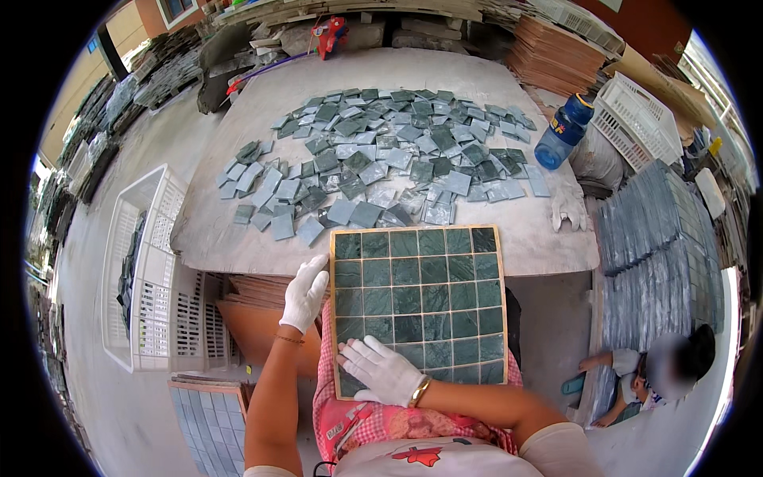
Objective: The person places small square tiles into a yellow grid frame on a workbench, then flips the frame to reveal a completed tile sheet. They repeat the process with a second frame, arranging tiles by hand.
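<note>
A square board of dark green stone tiles [408, 298], set in rows inside a thin wooden frame, rests on my lap with its far edge over the table. My left hand [306, 296], in a white glove, is at the board's left edge, fingers stretched out and thumb apart. The gloved right hand [383, 372] lies flat across the tiles near the lower left corner, its fingers spread. Beyond the board, many loose green and grey square tiles [366, 215] are scattered over the table [230, 238].
On the table's right stand a blue bottle [564, 131] and a white glove [568, 208]. A white crate [151, 274] is at left; tile stacks [648, 246] rise at right. A tiled panel [208, 425] leans below left. At lower right a person [671, 366] sits low.
</note>
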`<state>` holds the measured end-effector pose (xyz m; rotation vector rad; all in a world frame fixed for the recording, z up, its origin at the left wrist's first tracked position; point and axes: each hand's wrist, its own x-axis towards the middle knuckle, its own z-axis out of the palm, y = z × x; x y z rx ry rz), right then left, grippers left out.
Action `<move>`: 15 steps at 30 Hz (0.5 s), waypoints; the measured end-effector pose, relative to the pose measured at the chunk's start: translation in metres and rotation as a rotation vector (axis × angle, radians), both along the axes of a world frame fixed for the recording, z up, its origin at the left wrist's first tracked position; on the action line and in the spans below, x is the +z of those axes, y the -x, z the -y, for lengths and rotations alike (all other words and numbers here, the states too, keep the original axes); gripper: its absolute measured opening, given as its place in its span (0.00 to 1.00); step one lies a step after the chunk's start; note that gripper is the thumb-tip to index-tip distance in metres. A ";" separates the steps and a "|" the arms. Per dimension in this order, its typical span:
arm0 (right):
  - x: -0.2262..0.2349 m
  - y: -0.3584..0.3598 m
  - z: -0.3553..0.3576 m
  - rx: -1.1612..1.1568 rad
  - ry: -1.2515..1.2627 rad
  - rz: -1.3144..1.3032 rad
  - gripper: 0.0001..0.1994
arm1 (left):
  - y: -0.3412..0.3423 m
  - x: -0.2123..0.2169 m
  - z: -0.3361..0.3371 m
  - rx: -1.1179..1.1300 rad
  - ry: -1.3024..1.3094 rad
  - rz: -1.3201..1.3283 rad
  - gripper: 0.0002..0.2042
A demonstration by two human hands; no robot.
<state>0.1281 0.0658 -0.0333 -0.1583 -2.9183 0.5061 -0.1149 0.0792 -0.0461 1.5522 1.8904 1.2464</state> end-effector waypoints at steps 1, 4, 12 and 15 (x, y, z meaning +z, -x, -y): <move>0.002 -0.027 -0.007 -0.037 -0.015 0.010 0.41 | -0.001 -0.002 -0.001 0.006 -0.010 -0.068 0.17; 0.015 -0.095 -0.028 -0.233 -0.063 0.146 0.40 | -0.003 0.001 0.008 0.041 -0.008 -0.010 0.17; 0.007 -0.152 -0.029 -0.618 -0.158 0.118 0.43 | -0.100 0.030 0.062 -0.044 0.061 -0.615 0.42; 0.008 -0.149 -0.030 -0.608 -0.156 0.084 0.43 | -0.111 0.008 0.100 -0.003 0.171 -0.744 0.47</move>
